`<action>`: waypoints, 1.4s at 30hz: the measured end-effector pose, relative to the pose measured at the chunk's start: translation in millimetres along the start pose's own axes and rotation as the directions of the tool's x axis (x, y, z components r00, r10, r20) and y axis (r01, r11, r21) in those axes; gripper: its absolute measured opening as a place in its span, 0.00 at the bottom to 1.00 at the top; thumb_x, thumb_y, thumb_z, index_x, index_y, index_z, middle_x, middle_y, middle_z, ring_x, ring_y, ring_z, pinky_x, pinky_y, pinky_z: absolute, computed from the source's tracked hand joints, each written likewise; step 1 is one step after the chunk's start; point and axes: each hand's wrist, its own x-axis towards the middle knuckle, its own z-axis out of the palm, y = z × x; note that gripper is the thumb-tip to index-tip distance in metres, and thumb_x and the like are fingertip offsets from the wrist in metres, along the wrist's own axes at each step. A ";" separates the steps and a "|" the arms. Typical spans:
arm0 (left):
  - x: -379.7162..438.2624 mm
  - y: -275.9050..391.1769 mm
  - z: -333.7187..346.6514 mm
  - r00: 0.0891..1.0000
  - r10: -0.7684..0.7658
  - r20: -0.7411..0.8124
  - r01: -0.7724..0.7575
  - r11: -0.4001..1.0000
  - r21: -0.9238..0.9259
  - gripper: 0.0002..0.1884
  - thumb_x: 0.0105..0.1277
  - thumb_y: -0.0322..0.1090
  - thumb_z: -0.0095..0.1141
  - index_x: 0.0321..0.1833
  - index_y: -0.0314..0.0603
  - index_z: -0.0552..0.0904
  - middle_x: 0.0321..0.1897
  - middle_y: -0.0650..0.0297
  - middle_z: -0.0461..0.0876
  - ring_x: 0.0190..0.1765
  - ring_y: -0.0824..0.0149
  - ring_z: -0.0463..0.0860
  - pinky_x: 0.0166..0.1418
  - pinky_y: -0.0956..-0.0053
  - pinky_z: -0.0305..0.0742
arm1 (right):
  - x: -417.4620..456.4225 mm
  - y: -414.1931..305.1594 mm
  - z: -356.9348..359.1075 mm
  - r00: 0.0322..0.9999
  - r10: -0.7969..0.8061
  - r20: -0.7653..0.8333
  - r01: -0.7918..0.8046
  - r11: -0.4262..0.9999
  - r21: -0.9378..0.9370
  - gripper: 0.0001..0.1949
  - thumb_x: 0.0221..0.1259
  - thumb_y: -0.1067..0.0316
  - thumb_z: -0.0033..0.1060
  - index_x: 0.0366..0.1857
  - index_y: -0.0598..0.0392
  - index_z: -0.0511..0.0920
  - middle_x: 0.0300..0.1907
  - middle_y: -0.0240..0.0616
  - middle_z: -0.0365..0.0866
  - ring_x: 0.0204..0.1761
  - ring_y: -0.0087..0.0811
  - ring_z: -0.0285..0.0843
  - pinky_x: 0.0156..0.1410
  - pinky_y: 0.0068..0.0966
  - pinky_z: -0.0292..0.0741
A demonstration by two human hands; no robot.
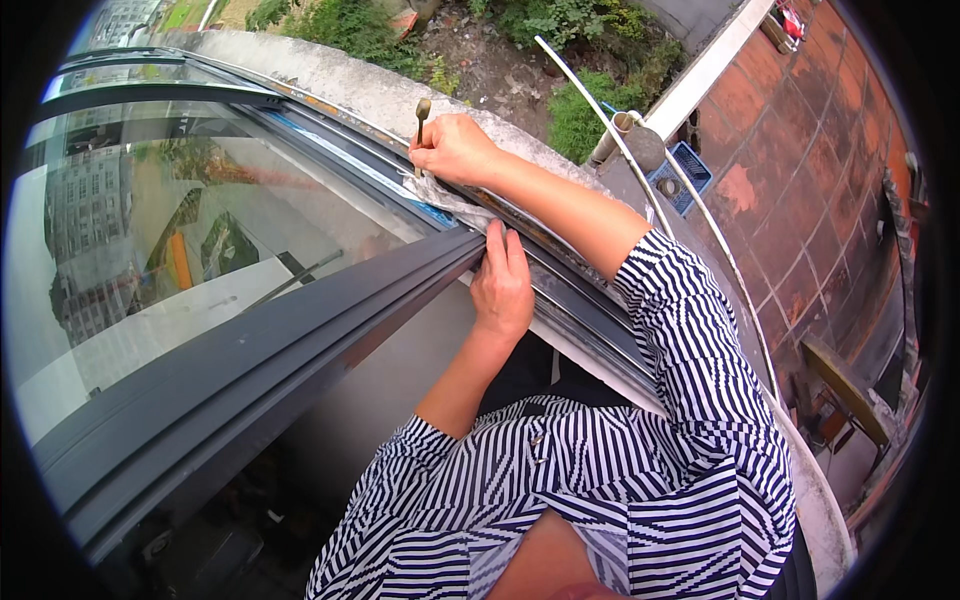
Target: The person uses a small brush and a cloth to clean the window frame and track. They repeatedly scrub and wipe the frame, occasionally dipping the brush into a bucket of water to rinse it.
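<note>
My right hand reaches out over the window track and grips a slim metal tool with a spoon-like end, its wider end up and its lower end at a crumpled greyish cloth. The cloth lies along the dark metal track. My left hand is nearer my body, fingertips at the cloth's near end, by the corner of the dark sliding window frame. Whether its fingers pinch the cloth cannot be made out. Blue film strips show in the track.
The glass pane fills the left side. Beyond the track runs a rough concrete ledge, with plants and bare ground far below. To the right are a white pipe, a blue plastic basket and a red-tiled roof surface.
</note>
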 end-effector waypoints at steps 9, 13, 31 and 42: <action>4.2 -6.6 -14.4 0.998 0.044 -0.043 -0.052 0.981 -0.189 0.12 0.57 0.19 0.54 0.45 0.25 0.79 0.51 0.43 0.78 0.42 0.47 0.85 0.43 0.63 0.82 | -10.8 -23.7 -5.2 0.996 0.092 0.013 -0.092 0.996 0.021 0.08 0.44 0.68 0.58 0.25 0.60 0.84 0.25 0.56 0.81 0.32 0.54 0.82 0.42 0.42 0.79; -1.7 -4.8 -19.2 0.979 0.168 -0.117 -0.197 0.931 -0.306 0.16 0.53 0.14 0.56 0.46 0.27 0.80 0.46 0.48 0.79 0.35 0.54 0.84 0.35 0.68 0.80 | -15.0 -20.0 -3.5 0.994 0.094 0.057 -0.091 0.995 -0.049 0.09 0.43 0.71 0.57 0.25 0.63 0.84 0.26 0.59 0.81 0.33 0.55 0.82 0.43 0.43 0.79; -22.6 -7.5 -6.9 0.953 0.245 -0.179 -0.299 0.864 -0.405 0.14 0.46 0.19 0.60 0.39 0.35 0.80 0.37 0.56 0.78 0.31 0.60 0.80 0.31 0.73 0.75 | -18.8 -45.1 0.0 0.889 0.275 0.366 -0.355 0.919 0.171 0.09 0.51 0.81 0.44 0.15 0.65 0.73 0.16 0.45 0.80 0.20 0.35 0.83 0.28 0.31 0.80; -28.9 -5.2 -8.8 0.935 0.277 -0.222 -0.346 0.850 -0.397 0.14 0.46 0.23 0.60 0.38 0.39 0.81 0.36 0.62 0.72 0.25 0.65 0.74 0.27 0.74 0.69 | -6.4 -55.4 8.4 0.912 0.262 0.316 -0.274 0.962 -0.004 0.07 0.47 0.79 0.53 0.27 0.66 0.82 0.29 0.58 0.83 0.39 0.50 0.85 0.47 0.39 0.80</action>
